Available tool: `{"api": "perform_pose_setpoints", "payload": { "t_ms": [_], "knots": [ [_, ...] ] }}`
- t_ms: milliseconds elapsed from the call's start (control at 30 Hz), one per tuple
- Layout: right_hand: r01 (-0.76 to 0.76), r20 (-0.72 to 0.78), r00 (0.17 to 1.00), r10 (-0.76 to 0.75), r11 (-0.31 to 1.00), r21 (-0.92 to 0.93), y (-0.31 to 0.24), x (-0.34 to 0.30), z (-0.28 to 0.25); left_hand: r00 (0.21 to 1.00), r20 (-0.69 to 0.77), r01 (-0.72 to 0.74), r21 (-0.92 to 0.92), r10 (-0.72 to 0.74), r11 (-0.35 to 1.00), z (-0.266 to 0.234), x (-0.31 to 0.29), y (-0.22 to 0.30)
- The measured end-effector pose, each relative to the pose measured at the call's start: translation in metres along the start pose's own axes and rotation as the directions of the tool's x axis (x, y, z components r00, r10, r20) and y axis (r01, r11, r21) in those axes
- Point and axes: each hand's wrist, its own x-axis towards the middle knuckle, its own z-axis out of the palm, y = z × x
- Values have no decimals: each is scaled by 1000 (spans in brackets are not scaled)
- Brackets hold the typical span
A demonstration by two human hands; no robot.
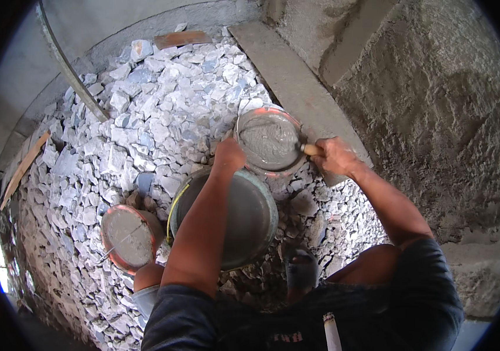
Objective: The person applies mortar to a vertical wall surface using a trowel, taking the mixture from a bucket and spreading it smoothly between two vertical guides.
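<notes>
We look down at our hands, set apart on either side of a bucket (274,174) of wet grey mortar (267,140), which sits ahead of us on loose broken stone (174,99). Our right hand (336,157) is wrapped around the wooden handle of a trowel (312,150); its blade seems sunk in the mortar. Our left hand (229,155) is curled at the bucket's left edge; we cannot tell whether it grips the rim. Our left forearm (197,234) crosses above a wide dark tub (271,213), and a second, smaller-looking bucket (157,229) of mortar stands left of it. The stones look uneven, so a hard push with the trowel could tip the first bucket or slop mortar over its rim, especially if our left hand isn't steadying it.
</notes>
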Motion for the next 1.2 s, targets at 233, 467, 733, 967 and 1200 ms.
{"api": "perform_pose_setpoints", "payload": {
  "t_ms": [233,467,733,967,1200],
  "knots": [
    [-71,-259,964,-55,889,-453,15,20,-11,996,31,89,-128,-86,988,-10,-8,14],
    [-15,182,981,62,969,-247,-55,21,18,997,-5,82,-116,-83,990,-3,-4,1],
    [-127,141,986,86,940,316,20,8,45,993,84,91,-132,-80,987,-9,-3,10],
    [-74,98,994,46,950,302,18,6,21,995,19,103,-162,-101,981,-15,-13,8],
    [-93,34,996,87,947,307,16,1,-9,983,-113,-121,213,148,969,4,6,-28]
  ]
}}
